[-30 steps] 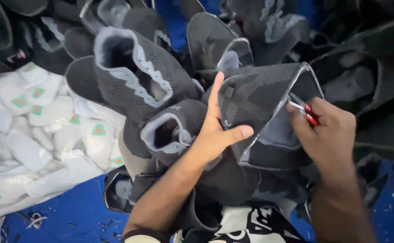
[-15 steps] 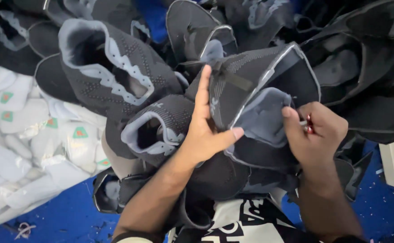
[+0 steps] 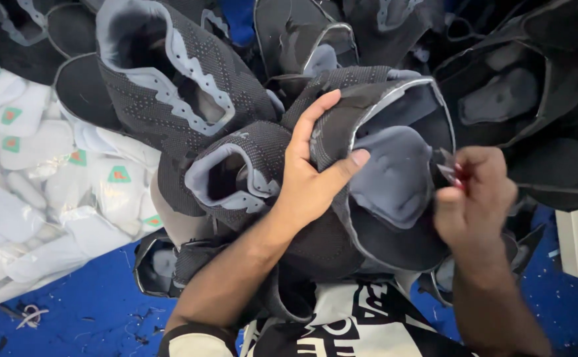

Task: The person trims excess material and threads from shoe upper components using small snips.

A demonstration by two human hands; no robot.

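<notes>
While we're looking straight down at the pile, the main thing sits dead centre of the frame: a dark knit shoe upper, opened out so its grey lining faces us. Our left hand has a firm grip on its left edge, fingers spread up along the outside and the thumb hooked over the rim onto the lining. So that grip is closed on the upper, no doubt there.

The right hand is at the upper's right edge, middle right of the frame, pinching a small red-handled tool that touches the rim. It's motion-blurred, so we can't tell exactly what the tool is.

The upper's long axis runs roughly from lower centre up toward upper right, open side facing us, and it lies between the two hands. The left hand carries it; the right only meets it at the edge.

More dark uppers are heaped across the top, white insoles pile at the left, and the blue floor shows lower left.
</notes>
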